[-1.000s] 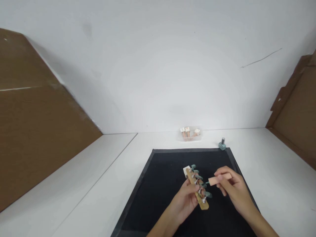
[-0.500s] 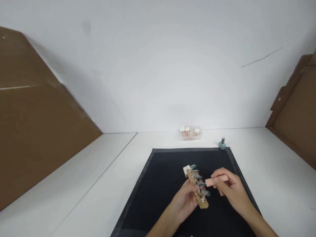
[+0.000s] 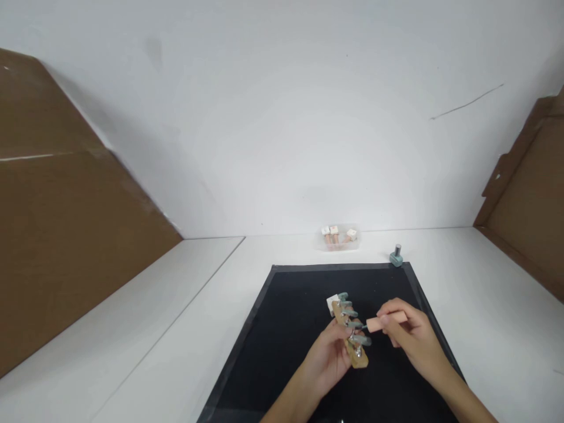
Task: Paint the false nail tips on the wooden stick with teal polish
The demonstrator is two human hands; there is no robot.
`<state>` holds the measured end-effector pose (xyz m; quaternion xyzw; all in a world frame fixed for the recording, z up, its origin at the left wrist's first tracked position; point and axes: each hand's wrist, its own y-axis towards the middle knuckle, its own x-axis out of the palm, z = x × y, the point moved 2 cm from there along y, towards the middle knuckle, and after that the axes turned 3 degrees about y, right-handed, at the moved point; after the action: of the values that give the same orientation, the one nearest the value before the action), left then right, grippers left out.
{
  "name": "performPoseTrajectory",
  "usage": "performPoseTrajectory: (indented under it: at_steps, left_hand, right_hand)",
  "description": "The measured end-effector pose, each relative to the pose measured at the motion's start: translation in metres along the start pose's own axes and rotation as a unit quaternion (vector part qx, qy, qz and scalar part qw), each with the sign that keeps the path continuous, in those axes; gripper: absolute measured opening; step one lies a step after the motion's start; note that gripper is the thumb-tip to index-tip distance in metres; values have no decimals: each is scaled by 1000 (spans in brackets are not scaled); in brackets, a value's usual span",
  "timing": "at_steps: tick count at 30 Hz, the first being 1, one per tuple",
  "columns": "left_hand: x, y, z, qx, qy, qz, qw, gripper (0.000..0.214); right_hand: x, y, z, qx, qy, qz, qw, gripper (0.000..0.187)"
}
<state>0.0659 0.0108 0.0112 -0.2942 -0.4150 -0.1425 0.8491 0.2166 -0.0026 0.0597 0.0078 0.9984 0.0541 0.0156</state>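
My left hand (image 3: pixel 328 355) is closed around a tan wooden strip (image 3: pixel 358 357) that slants over the dark mat. Along the strip stand metal clips bearing several grey-green false nails (image 3: pixel 362 340). In my right hand (image 3: pixel 408 332), the fingers pinch the peach handle of a nail polish brush (image 3: pixel 386 321). Its dark tip points left at one of the middle nails; whether it touches is too small to tell. Just behind the strip's far end is a white block (image 3: pixel 332 304), partly covered by it.
A grey-green polish bottle (image 3: pixel 396 258) with a silvery neck stands by the far right corner of the black mat (image 3: pixel 299 294). Near the wall, a clear tray (image 3: pixel 346 245) holds three white-topped, peach-stemmed pieces. Brown cardboard panels (image 3: pixel 66 223) flank the white table.
The strip of nails has shifted slightly left and away from me, turning a little in my left hand. My right hand and the brush have hardly moved.
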Motion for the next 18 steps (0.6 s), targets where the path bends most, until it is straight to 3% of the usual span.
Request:
performPoseTrajectory:
  at_steps: [18]
  left_hand:
    - [7, -4, 7, -15, -52, -68, 996, 35]
  right_hand:
    - [1, 0, 0, -12, 5, 14, 1000, 29]
